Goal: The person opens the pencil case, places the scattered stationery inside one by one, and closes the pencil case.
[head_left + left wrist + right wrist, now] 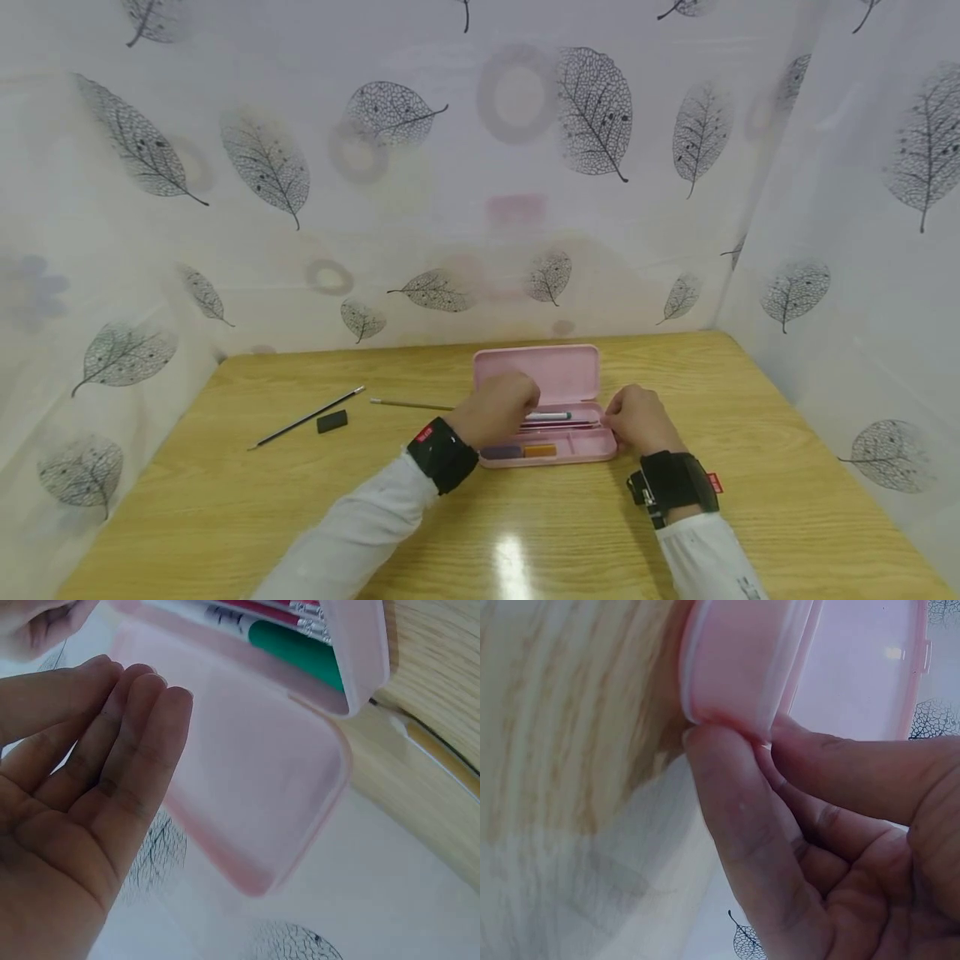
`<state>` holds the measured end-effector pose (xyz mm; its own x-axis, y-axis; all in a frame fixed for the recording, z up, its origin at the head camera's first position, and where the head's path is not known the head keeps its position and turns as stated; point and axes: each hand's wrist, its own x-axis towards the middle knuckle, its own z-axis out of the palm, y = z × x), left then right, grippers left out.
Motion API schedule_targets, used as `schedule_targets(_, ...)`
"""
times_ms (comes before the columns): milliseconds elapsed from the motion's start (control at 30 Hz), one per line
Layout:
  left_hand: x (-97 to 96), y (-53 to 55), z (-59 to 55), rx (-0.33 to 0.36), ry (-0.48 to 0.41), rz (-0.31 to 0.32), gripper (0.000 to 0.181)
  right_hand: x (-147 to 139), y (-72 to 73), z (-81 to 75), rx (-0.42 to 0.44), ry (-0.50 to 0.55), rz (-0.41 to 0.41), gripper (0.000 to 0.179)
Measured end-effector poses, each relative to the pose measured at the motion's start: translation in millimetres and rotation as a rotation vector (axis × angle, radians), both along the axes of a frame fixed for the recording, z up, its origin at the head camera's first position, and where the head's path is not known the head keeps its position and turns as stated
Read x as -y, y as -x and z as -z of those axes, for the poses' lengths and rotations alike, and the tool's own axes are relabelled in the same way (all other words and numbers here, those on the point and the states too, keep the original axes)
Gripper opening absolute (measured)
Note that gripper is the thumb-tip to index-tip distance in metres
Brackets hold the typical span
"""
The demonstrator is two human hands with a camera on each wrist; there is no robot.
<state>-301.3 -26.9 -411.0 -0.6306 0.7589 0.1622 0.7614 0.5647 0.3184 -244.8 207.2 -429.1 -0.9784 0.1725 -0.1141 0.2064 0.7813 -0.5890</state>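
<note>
Case [561, 388]: likely light, stiff; hold end nearest right hand [645, 419]
Right hand: pinching that end
Left hand [496, 409]: loose, empty

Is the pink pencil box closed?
No, the pink pencil box has its lid standing open at the back, and a white marker shows inside.

"What's on the wood-grained desk [562, 533]?"
"Nearest the left edge, a dark pencil [307, 417], a black block [332, 422] beside it."
"And toward the back edge?"
"A gold pencil [412, 405] and an open pink case [592, 444]."
</note>
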Motion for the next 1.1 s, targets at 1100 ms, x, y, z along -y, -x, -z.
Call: schedule_targets(1100,127.5,-11.3,-34.8,-0.024,-0.2,-0.226,0.008,-1,1.3,-1.2,0.02,-0.004,0.01,0.01)
